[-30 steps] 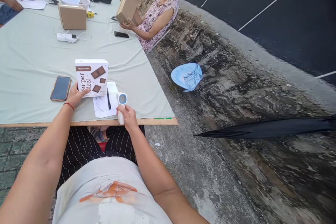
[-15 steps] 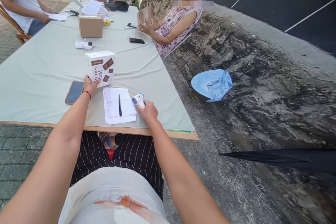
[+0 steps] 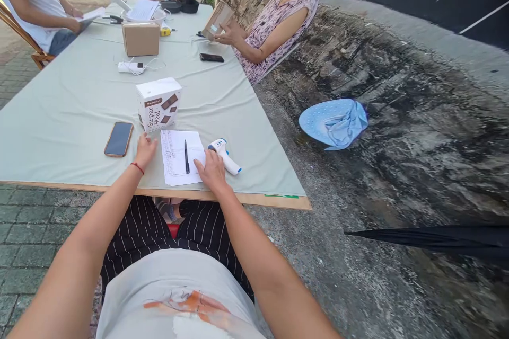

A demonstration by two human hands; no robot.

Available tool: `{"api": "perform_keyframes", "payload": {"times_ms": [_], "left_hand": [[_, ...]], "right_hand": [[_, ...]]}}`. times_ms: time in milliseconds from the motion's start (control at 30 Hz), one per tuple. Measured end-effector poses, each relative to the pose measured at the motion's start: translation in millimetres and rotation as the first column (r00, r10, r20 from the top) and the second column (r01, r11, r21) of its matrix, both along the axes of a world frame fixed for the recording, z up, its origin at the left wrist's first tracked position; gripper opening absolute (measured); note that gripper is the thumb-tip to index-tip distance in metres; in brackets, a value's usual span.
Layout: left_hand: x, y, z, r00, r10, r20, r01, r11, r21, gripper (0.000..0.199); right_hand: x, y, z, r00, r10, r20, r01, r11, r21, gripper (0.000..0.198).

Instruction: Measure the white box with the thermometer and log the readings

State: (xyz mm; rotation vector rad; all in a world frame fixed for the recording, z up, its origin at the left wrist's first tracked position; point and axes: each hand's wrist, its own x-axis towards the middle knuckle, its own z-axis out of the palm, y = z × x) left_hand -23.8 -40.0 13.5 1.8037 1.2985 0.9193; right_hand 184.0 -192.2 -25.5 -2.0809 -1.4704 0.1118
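Observation:
My left hand [image 3: 146, 149] rests on the tablecloth just below a white snack box [image 3: 159, 107] printed with chocolate bars, its fingers loosely apart and nothing seen in them. Between my hands lie sheets of paper [image 3: 175, 143] with handwriting, and a black pen [image 3: 186, 157] on top. My right hand [image 3: 213, 170] is spread at the papers' right edge, holding nothing. Close beside its fingers, a white and blue infrared thermometer [image 3: 226, 158] lies on its side. A smartphone [image 3: 119, 139] in an orange-brown case is left of my left hand.
Farther up the table [image 3: 71, 100] are a white device with a cable [image 3: 132, 67], a cardboard box [image 3: 141, 39], a black phone [image 3: 212, 57] and a yellow tool [image 3: 166, 31]. Three people sit around it. A blue hat [image 3: 334, 123] and black umbrella [image 3: 437, 238] are at right.
My left hand has let go of the snack box and drawn back toward me. My right hand has released the thermometer, now lying down, and moved left onto the papers' edge.

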Motion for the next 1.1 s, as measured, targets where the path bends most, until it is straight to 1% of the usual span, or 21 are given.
{"api": "perform_keyframes", "payload": {"times_ms": [33,67,100,167,233,300,433,533,600,633,733,767,800,867,900,933,967,1033,1067,1100], "left_hand": [[-3.2,-19.9,-2.5,0.997,-0.047,-0.067,0.044,0.998,-0.043,0.056],[-6.0,-39.8,-4.1,0.985,-0.105,-0.14,0.101,0.994,-0.03,0.061],[-8.0,-58.7,-4.9,0.965,-0.147,-0.218,0.156,0.988,0.022,0.064],[-9.7,-90.0,-4.3,0.918,-0.164,-0.361,0.222,0.967,0.126,0.066],[-9.1,-111.2,-2.8,0.895,-0.168,-0.413,0.252,0.955,0.158,0.062],[-8.2,-123.6,-2.2,0.894,-0.179,-0.412,0.275,0.943,0.186,0.061],[-10.7,-134.0,-3.4,0.88,-0.161,-0.447,0.289,0.928,0.234,0.057],[-13.9,-135.2,-1.7,0.839,-0.15,-0.522,0.33,0.905,0.269,0.046],[-15.1,-134.8,1.4,0.81,-0.15,-0.568,0.368,0.883,0.292,0.04],[-15.3,-134.6,3.1,0.797,-0.147,-0.585,0.382,0.874,0.3,0.039],[-15.3,-135.1,7.3,0.765,-0.141,-0.629,0.413,0.857,0.309,0.039],[-15.1,-135.4,8.2,0.751,-0.144,-0.645,0.428,0.85,0.307,0.039],[-14.9,-135.5,8.9,0.735,-0.152,-0.661,0.446,0.843,0.302,0.039],[-14.2,-135.0,9.8,0.701,-0.169,-0.693,0.482,0.829,0.285,0.039],[-13.8,-134.3,10.2,0.684,-0.177,-0.708,0.499,0.822,0.275,0.039],[-13.3,-133.4,10.5,0.669,-0.185,-0.72,0.514,0.815,0.268,0.039],[-12.8,-132.5,10.8,0.657,-0.189,-0.73,0.526,0.809,0.263,0.038],[-12.2,-130.9,11.2,0.651,-0.188,-0.735,0.535,0.801,0.269,0.037],[-12.0,-130.6,11.2,0.655,-0.186,-0.733,0.534,0.8,0.275,0.037],[-12.0,-130.6,11.0,0.661,-0.184,-0.727,0.531,0.8,0.28,0.036]], "right_hand": [[-4.9,0.3,-4.2,1.0,-0.017,0.005,0.017,1.0,-0.005,0.054],[-9.6,0.1,-7.9,0.999,-0.032,0.006,0.032,0.999,-0.013,0.056],[-14.2,-0.6,-11.0,0.999,-0.044,0.003,0.044,0.999,-0.019,0.057],[-22.3,-3.6,-15.0,0.998,-0.055,-0.009,0.054,0.998,-0.018,0.057],[-28.2,-8.3,-16.4,0.999,-0.05,-0.014,0.049,0.999,-0.01,0.056],[-30.7,-14.5,-16.1,0.999,-0.039,-0.006,0.039,0.999,-0.012,0.056],[-26.1,-24.9,-12.1,0.999,-0.023,0.028,0.023,1.0,-0.007,0.053],[-19.0,-19.9,-2.9,0.996,-0.002,0.085,-0.002,0.999,0.043,0.046],[-14.7,-6.8,7.3,0.991,0.063,0.12,-0.069,0.997,0.046,0.04],[-12.5,2.2,13.2,0.985,0.106,0.134,-0.111,0.994,0.027,0.04],[-4.6,32.5,30.6,0.955,0.23,0.186,-0.218,0.972,-0.083,0.046],[-1.6,41.6,35.3,0.931,0.3,0.209,-0.28,0.952,-0.121,0.044],[1.4,49.4,39.3,0.892,0.39,0.228,-0.361,0.919,-0.16,0.041],[6.8,60.2,44.7,0.792,0.563,0.238,-0.518,0.825,-0.226,0.033],[9.1,63.1,46.4,0.747,0.623,0.233,-0.574,0.781,-0.247,0.029],[11.3,64.4,47.8,0.716,0.661,0.226,-0.609,0.749,-0.26,0.026],[13.7,64.5,48.8,0.699,0.681,0.22,-0.628,0.731,-0.267,0.024],[19.4,61.5,50.5,0.687,0.693,0.219,-0.637,0.72,-0.276,0.02],[22.8,59.0,51.1,0.695,0.686,0.216,-0.63,0.725,-0.277,0.017],[26.2,56.1,51.6,0.72,0.663,0.206,-0.611,0.746,-0.266,0.015]]}}
